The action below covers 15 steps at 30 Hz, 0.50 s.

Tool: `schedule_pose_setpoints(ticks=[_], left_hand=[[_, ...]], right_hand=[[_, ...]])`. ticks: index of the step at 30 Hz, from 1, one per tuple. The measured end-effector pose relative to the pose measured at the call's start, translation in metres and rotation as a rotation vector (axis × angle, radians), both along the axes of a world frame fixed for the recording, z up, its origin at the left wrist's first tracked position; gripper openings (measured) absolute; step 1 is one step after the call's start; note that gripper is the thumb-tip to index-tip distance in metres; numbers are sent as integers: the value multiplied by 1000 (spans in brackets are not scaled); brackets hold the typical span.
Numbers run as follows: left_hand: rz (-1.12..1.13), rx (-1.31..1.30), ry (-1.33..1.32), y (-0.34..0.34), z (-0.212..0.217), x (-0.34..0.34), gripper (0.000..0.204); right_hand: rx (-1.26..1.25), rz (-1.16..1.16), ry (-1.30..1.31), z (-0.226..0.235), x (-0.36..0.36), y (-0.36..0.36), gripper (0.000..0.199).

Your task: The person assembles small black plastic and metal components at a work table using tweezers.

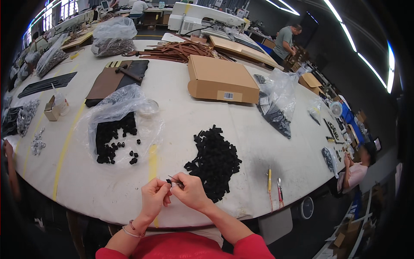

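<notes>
My left hand (pixel 155 197) is closed in a pinch on a small black piece (pixel 168 181), held just above the near table edge. Touching it from the right, my right hand (pixel 189 191) is closed round a thin dark pointed tool (pixel 173 178); its kind is mostly hidden by the fingers. Beyond my right hand lies a heap of small black rectangular pieces (pixel 215 162). To the left, an opened clear plastic bag (pixel 148 108) holds many small black parts (pixel 114 134), several of them loose on its sheet.
A cardboard box (pixel 224 80) stands across the table, beside a clear bag (pixel 278 103) of dark parts. A yellow-handled tool (pixel 269 179) and a red-handled tool (pixel 280 192) lie at right. A hammer (pixel 129 73) rests on brown and black sheets. A person (pixel 355 170) sits far right.
</notes>
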<state>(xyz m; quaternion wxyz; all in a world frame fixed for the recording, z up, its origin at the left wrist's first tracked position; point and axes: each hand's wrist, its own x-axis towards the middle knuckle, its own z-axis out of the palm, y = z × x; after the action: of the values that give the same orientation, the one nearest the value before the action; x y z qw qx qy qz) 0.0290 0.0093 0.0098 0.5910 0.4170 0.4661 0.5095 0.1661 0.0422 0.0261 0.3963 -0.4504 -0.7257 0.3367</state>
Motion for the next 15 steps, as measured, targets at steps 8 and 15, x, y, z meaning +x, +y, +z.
schedule_pose_setpoints(ticks=[8, 15], left_hand=[[77, 152, 48, 0, 1, 2, 9], [-103, -287, -542, 5, 7, -9, 9]], right_hand=[[153, 7, -11, -2, -2, -4, 11], [558, 87, -163, -2, 1, -6, 17]])
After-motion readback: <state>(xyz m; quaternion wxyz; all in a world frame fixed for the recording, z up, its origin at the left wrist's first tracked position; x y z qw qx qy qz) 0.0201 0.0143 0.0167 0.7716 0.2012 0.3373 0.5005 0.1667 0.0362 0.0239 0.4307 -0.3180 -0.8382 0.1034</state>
